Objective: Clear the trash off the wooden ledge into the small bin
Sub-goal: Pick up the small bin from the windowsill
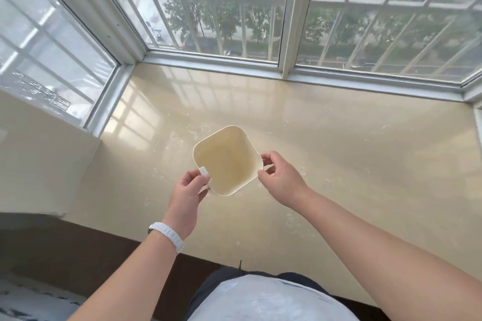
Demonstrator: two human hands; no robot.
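Observation:
A small cream bin (227, 161) with a square mouth and rounded corners is in the middle of the view, over the glossy beige ledge (339, 154). Its inside looks bare. My left hand (189, 190) pinches the bin's near left corner at a small white tab. My right hand (280, 177) grips the right corner of the rim. A white band circles my left wrist. Faint pale specks and scuffs dot the ledge around the bin; I see no distinct piece of trash.
Barred windows (234, 21) close the ledge at the back and left, with a white frame post (290, 34) right of centre. A cream wall block (39, 164) sits at the left. The ledge's dark front edge (104, 242) runs below my arms.

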